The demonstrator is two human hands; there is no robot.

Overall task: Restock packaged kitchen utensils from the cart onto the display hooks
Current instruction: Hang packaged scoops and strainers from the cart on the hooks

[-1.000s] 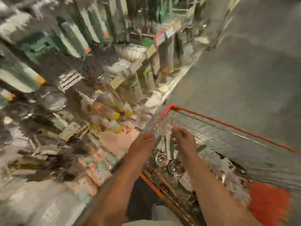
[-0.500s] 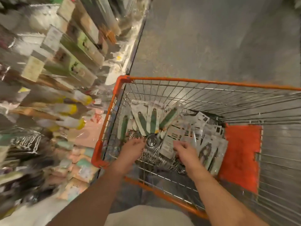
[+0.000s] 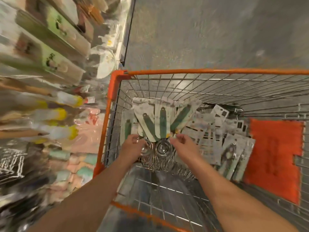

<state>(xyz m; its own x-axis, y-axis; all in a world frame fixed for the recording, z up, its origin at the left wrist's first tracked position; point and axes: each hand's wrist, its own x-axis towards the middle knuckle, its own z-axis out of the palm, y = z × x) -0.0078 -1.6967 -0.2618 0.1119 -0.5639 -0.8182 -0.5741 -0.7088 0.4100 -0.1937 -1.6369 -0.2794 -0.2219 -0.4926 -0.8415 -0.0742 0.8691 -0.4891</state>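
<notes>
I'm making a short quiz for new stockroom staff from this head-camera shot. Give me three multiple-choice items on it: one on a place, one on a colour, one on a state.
1. Where are the green-handled packaged utensils?
A. on the floor
B. in the cart
C. on the display hooks

2. What colour is the cart's rim?
A. orange
B. blue
C. black

3. What are the two hands doing?
A. gripping the cart's rim
B. hanging at the person's sides
C. reaching down at the fanned packs

Key: 1 B, the green-handled packaged utensils lie inside the wire cart. 2 A, the rim is orange. 3 C, the left hand and right hand are down at the packs' lower ends.
</notes>
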